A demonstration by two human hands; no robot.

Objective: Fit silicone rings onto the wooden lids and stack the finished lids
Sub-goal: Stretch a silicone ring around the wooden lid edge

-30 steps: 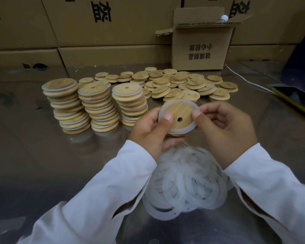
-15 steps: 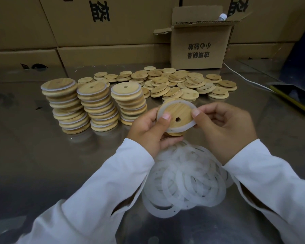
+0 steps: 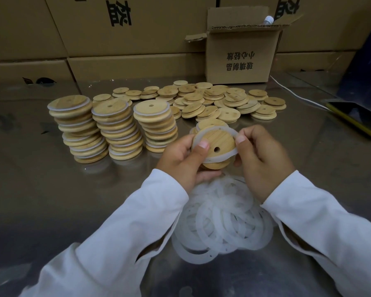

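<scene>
Round wooden lid (image 3: 214, 142), centre frame
Left hand (image 3: 180, 159) is gripping it; right hand (image 3: 263, 155) is now pinching translucent silicone ring (image 3: 223, 156), edge lifted, unseated.

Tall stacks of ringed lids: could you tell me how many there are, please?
3, side by side: left stack, middle stack, right stack. A low fourth may hide behind the held lid.

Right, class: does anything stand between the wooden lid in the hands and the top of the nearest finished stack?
Nothing visible does. The left hand grips the wooden lid, the right hand pinches its silicone ring; the gap to the nearest finished stack is open.
</scene>
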